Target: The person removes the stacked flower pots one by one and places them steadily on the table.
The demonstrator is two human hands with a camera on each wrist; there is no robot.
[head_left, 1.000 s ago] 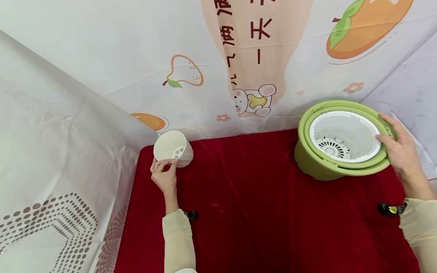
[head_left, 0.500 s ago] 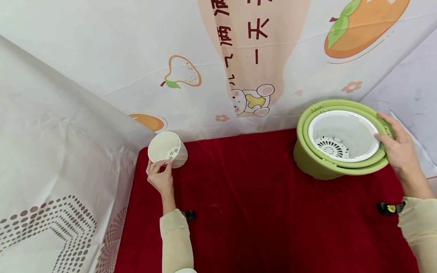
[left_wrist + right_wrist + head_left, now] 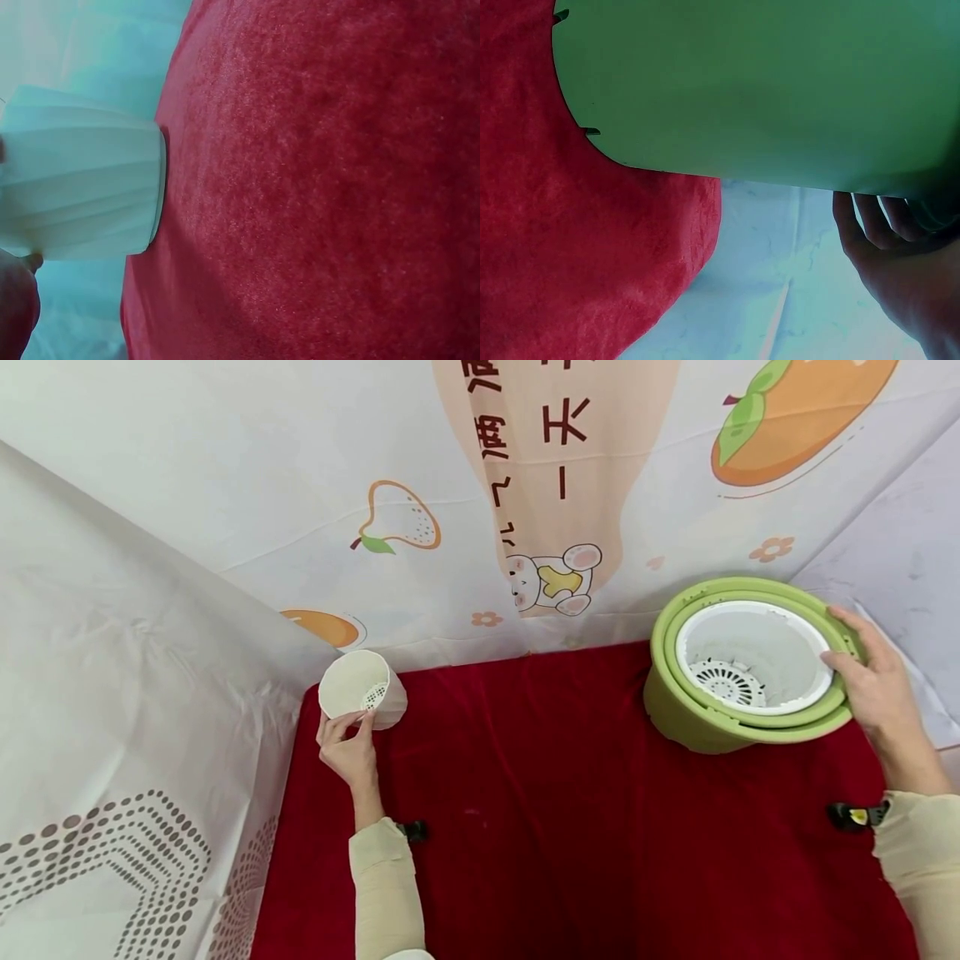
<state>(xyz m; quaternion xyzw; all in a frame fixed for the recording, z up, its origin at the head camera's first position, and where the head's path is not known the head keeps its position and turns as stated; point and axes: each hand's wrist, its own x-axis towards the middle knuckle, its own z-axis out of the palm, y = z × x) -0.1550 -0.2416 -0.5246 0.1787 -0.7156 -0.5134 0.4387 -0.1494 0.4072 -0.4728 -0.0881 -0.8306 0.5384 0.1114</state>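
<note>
Head view: one white pot (image 3: 356, 685), left of centre, at the upper left corner of the red tabletop (image 3: 525, 793); your left hand (image 3: 351, 750) pinches its lower rim. One green pot (image 3: 690, 718), right side, at the upper edge, white inner pot (image 3: 787, 647) nested inside; your right hand (image 3: 883, 693) grips its right rim. Wide stretch of tabletop between them.

Left wrist view: white pot, left, base beside the cloth edge.

Right wrist view: green pot, across the top; cloth edge curving away, lower centre.
</note>
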